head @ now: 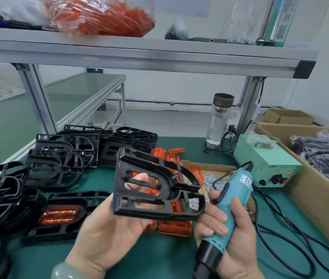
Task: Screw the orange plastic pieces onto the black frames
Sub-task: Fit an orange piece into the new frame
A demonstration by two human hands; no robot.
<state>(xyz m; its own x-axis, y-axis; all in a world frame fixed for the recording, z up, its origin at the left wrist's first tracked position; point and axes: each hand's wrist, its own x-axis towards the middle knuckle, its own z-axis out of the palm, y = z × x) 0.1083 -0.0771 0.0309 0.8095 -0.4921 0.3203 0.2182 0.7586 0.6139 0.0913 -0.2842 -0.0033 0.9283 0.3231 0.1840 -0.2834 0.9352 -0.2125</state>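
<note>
My left hand [115, 224] holds a black frame [155, 184] up above the green mat, with fingers showing through its openings. My right hand [232, 234] grips a teal electric screwdriver [230, 200], and its fingertips also touch the frame's lower right corner. Loose orange plastic pieces [175, 226] lie on the mat under the frame, and more orange pieces [169, 156] lie behind it. A frame with an orange piece fitted [59, 214] lies at the left. A shallow cardboard tray of small screws [213, 178] sits just behind the screwdriver.
Stacks of black frames [63, 156] fill the left and back of the mat. A mint power supply box [264, 162] and a glass bottle [220, 119] stand at the back right. A large cardboard box [310, 190] borders the right side. Black cables [284, 224] trail across the mat. A shelf [139, 55] hangs overhead.
</note>
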